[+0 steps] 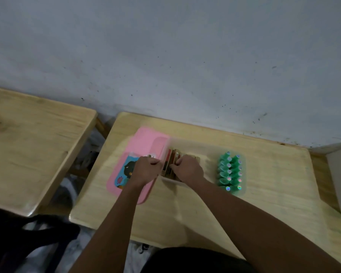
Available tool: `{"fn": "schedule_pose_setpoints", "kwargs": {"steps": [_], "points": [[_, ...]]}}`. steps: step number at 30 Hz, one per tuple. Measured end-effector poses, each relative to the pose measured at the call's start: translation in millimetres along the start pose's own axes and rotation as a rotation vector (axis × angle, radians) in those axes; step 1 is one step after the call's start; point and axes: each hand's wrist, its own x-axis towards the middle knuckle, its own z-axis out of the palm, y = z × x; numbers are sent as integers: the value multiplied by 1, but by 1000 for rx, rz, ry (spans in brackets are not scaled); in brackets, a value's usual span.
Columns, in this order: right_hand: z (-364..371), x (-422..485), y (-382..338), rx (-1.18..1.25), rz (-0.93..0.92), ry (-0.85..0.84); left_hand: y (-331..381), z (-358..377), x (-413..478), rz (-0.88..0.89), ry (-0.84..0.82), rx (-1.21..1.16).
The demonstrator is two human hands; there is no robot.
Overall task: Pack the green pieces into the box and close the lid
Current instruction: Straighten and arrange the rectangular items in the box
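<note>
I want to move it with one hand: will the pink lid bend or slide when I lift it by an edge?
The pink lid looks thin and wide, so it will probably flex somewhat if lifted by one edge. It lies flat on the smooth wooden table, so a push would likely slide it, not tip it. It seems light.

Both hands (146, 167) reach into the clear box (187, 144) beside green pieces (230, 171).

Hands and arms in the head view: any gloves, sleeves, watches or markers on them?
None visible. The left hand and right hand are both bare, with no gloves, rings or tags that can be made out. Both forearms are uncovered up to the bottom edge of the frame: no sleeves, wristbands, watches or cables show. The picture is somewhat blurred, so fine details like small marks cannot be ruled out.
</note>
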Motion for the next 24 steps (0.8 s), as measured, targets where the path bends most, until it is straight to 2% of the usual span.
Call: {"fn": "schedule_pose_setpoints", "kwargs": {"steps": [6, 13, 15, 19, 24], "points": [[-3, 8, 1, 186, 71, -77, 0, -6, 2, -31, -49, -38], [-24, -4, 25, 433, 70, -39, -1, -4, 1, -47, -41, -64], [-21, -3, 21, 428, 59, -76, -1, -5, 1, -42, -49, -47], [-9, 5, 7, 265, 19, -140, 2, -4, 0, -42, -48, -41], [-2, 9, -3, 81, 65, -99, 3, -2, 0, -50, -36, -20]]}}
